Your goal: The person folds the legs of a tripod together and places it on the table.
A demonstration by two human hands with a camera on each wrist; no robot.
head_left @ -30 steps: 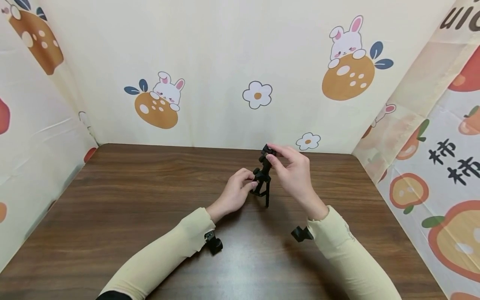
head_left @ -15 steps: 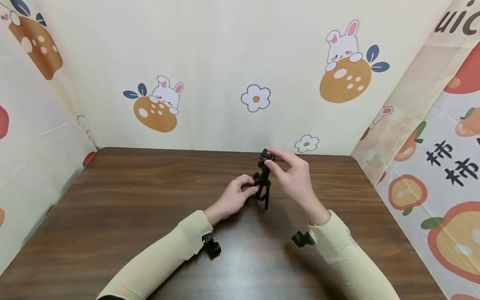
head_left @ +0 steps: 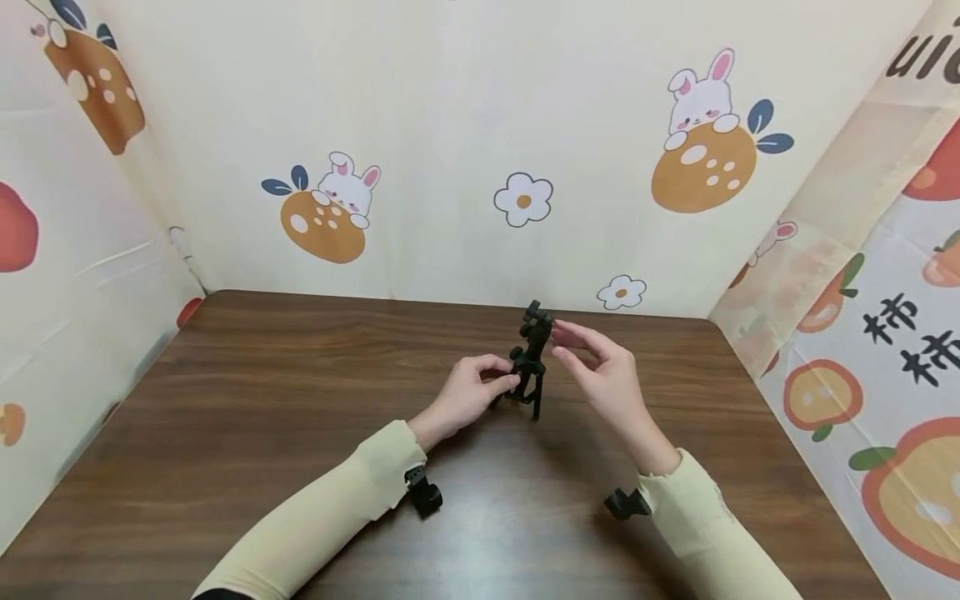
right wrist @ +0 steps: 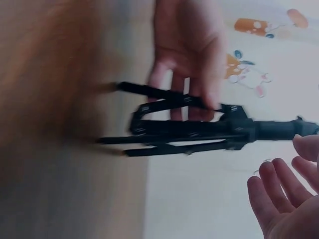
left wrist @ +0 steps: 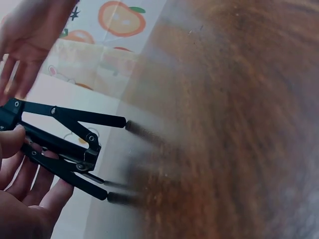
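The left hand (head_left: pixel 467 393) pinches the black mini tripod (head_left: pixel 528 364) at its legs; the right hand's (head_left: pixel 613 385) parted fingers leave its top lightly guarded, so it could tip.

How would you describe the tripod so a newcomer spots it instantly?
Start at the brown table, near its far edge below the flower-printed backdrop. There the tripod is between the left hand, which grips it, and the right hand. Black like the wrist cameras, it alone has a slim column and three legs.
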